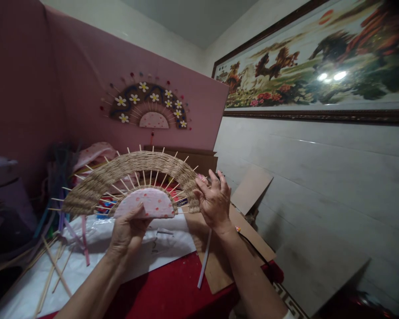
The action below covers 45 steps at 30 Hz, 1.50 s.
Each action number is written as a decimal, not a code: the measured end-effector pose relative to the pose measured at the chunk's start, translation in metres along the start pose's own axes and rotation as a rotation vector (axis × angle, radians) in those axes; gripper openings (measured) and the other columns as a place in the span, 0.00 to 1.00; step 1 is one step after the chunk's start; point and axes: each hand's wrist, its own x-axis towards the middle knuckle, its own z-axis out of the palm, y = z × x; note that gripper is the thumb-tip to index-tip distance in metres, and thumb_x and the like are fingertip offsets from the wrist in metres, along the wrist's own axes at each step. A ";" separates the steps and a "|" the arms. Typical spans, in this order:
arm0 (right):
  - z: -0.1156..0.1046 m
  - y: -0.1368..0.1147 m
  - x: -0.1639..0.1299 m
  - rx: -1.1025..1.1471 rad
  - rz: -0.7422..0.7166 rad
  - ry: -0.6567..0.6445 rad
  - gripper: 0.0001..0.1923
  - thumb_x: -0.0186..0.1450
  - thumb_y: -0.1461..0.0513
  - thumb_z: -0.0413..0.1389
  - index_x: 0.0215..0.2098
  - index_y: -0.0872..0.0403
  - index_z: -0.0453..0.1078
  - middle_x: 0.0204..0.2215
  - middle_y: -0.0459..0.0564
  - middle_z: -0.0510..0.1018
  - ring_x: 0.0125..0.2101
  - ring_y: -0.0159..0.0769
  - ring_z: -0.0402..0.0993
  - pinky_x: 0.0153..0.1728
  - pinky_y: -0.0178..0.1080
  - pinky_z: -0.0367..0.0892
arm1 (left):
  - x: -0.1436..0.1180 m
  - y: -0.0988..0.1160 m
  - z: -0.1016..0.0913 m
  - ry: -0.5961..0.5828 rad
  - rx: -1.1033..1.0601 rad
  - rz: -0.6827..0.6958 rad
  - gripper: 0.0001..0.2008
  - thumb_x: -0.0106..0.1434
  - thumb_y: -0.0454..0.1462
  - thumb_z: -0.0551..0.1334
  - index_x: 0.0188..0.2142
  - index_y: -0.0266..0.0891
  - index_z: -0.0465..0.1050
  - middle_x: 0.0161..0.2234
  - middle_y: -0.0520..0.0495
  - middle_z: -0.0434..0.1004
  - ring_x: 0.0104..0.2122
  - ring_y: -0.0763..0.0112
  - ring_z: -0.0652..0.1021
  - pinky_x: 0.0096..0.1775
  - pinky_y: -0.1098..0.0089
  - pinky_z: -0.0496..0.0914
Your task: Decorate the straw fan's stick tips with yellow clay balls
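Observation:
A half-round fan (129,170) of woven tan cord on thin sticks is held up over the table. My left hand (131,228) grips its base, a pink half-circle (153,201) dotted with red, thumb on the front and fingers behind. At the fan's right end, my right hand (214,201) has thumb and index finger closed on the woven edge, the other fingers raised. Beside that index finger shows a small pink thing (202,178), partly hidden. Bare stick tips stand out along the fan's outer curve.
A flowered fan (149,104) hangs on the pink panel (199,97). Sticks (55,268) lie on white plastic (173,239) at left. Cardboard (216,270), a glue stick (204,261) and red cloth (159,288) are below. A framed horse picture (306,66) hangs at right.

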 end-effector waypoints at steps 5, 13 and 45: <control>-0.001 0.001 -0.001 0.054 0.018 -0.016 0.18 0.67 0.51 0.48 0.51 0.43 0.71 0.57 0.52 0.65 0.60 0.48 0.49 0.53 0.50 0.55 | 0.001 0.001 0.001 0.005 0.006 0.007 0.10 0.50 0.22 0.60 0.30 0.35 0.73 0.28 0.48 0.79 0.26 0.69 0.79 0.27 0.69 0.77; -0.006 0.007 -0.004 0.135 0.052 0.069 0.19 0.69 0.52 0.45 0.52 0.44 0.70 0.55 0.53 0.66 0.58 0.47 0.53 0.54 0.52 0.56 | -0.002 0.001 0.004 0.027 0.011 0.001 0.12 0.49 0.23 0.61 0.31 0.36 0.73 0.27 0.49 0.78 0.26 0.70 0.78 0.27 0.71 0.77; 0.002 -0.005 0.011 -0.010 0.052 -0.134 0.23 0.67 0.47 0.44 0.55 0.43 0.67 0.61 0.53 0.60 0.62 0.50 0.44 0.54 0.52 0.51 | -0.001 -0.005 0.000 0.034 0.067 -0.026 0.11 0.52 0.21 0.59 0.30 0.34 0.74 0.26 0.48 0.79 0.23 0.71 0.78 0.25 0.71 0.76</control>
